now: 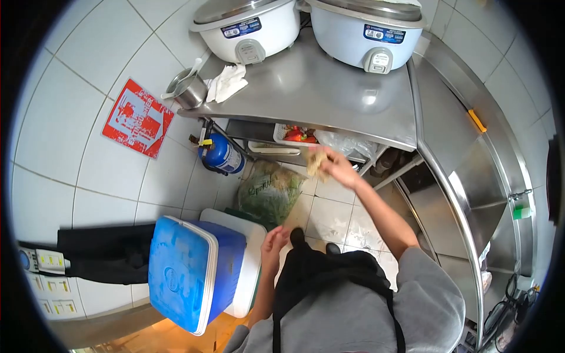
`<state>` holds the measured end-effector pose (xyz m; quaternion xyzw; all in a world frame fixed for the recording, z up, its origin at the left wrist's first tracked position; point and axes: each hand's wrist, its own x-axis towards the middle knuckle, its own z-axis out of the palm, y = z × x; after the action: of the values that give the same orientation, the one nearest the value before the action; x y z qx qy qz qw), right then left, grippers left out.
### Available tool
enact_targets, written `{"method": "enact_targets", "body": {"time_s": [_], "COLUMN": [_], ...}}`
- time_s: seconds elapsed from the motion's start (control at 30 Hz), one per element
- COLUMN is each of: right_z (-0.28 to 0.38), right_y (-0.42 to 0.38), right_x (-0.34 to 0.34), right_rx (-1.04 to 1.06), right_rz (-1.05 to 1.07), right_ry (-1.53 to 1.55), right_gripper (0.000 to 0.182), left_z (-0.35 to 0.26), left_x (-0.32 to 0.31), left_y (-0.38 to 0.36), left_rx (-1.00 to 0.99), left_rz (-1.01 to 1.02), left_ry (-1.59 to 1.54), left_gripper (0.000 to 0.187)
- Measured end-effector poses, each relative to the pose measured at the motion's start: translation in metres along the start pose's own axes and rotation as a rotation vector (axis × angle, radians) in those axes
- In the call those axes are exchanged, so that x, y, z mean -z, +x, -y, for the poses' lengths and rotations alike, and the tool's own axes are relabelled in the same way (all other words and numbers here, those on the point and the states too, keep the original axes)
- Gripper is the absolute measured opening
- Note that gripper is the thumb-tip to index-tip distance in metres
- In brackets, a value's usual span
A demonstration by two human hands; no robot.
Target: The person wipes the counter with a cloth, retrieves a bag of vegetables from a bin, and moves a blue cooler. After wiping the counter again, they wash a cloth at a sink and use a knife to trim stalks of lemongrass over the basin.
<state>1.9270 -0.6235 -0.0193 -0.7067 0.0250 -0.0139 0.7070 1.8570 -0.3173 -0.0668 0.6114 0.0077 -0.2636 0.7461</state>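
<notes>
My right hand [338, 169] reaches forward below the front edge of the steel table, closed around a crumpled or knobbly tan piece [317, 163] whose kind I cannot make out. Just beyond it, on the lower shelf, are a white tray [279, 134] of red vegetables, perhaps peppers, and a clear plastic bag [348, 145]. My left hand [273, 244] hangs near my waist, its fingers loosely curled with nothing visible in them. Ahead of the left hand, a large clear bag of leafy greens [269, 191] rests on the floor.
Two rice cookers [252, 32] stand on the steel table [347, 97] beside a white cloth [227, 82] and a metal pot [189, 91] with utensils. A blue fire extinguisher [221, 154] and a blue cooler box [182, 273] are to my left. A steel sink counter [453, 129] runs along the right.
</notes>
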Motion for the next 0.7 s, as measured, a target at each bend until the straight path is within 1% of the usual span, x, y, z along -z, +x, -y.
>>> {"method": "enact_targets", "body": {"time_s": [0.07, 0.1, 0.13, 0.17, 0.2, 0.27, 0.3, 0.37, 0.4, 0.47, 0.53, 0.6, 0.63, 0.67, 0.7], "right_z": [0.043, 0.046, 0.048, 0.047, 0.031, -0.011, -0.014, -0.018, -0.020, -0.020, 0.001, 0.015, -0.001, -0.017, -0.022], "right_y": [0.044, 0.072, 0.101, 0.126, 0.152, 0.209, 0.235, 0.280, 0.310, 0.374, 0.407, 0.417, 0.421, 0.425, 0.430], "right_x": [0.019, 0.021, 0.021, 0.018, 0.012, -0.007, -0.018, -0.037, -0.037, -0.027, -0.004, 0.038, 0.062, 0.087, 0.112], "right_rx": [0.317, 0.319, 0.320, 0.311, 0.308, 0.007, 0.012, 0.114, 0.108, 0.193, 0.165, -0.065, -0.048, -0.028, -0.037], "right_rz": [-0.048, -0.057, -0.124, -0.192, -0.204, -0.221, -0.239, -0.220, -0.222, -0.186, -0.164, -0.084, -0.271, -0.464, -0.531], "right_ry": [-0.295, -0.296, -0.573, -0.851, -0.856, -1.297, -1.295, -1.369, -1.376, -1.283, -1.313, -1.151, -1.263, -1.377, -1.401], "right_gripper": [0.050, 0.050, 0.053, 0.055, 0.055, 0.057, 0.057, 0.053, 0.053, 0.049, 0.047, 0.044, 0.044, 0.044, 0.044], "left_z": [0.008, 0.009, 0.010, 0.010, 0.012, 0.008, -0.002, -0.031, -0.044, -0.060, -0.077, -0.097, -0.108, -0.124, -0.143], "left_x": [0.012, 0.015, 0.019, 0.022, 0.025, 0.032, 0.032, 0.030, 0.028, 0.035, 0.038, 0.042, 0.041, 0.038, 0.032], "left_y": [0.011, 0.021, 0.033, 0.048, 0.067, 0.111, 0.133, 0.171, 0.189, 0.220, 0.249, 0.263, 0.269, 0.276, 0.281], "left_rx": [0.106, 0.105, 0.130, 0.157, 0.157, 0.097, 0.074, 0.022, 0.009, -0.012, -0.024, -0.083, -0.160, -0.152, -0.143], "left_rz": [-0.060, -0.052, -0.091, -0.129, -0.117, -0.116, -0.128, -0.124, -0.131, -0.125, -0.131, -0.127, -0.146, -0.140, -0.162], "left_ry": [0.030, 0.035, 0.028, 0.021, 0.024, 0.044, 0.102, 0.112, 0.094, 0.124, 0.153, 0.216, 0.275, 0.276, 0.343], "left_gripper": [0.031, 0.031, 0.031, 0.030, 0.030, 0.030, 0.031, 0.031, 0.031, 0.029, 0.028, 0.025, 0.020, 0.020, 0.019]}}
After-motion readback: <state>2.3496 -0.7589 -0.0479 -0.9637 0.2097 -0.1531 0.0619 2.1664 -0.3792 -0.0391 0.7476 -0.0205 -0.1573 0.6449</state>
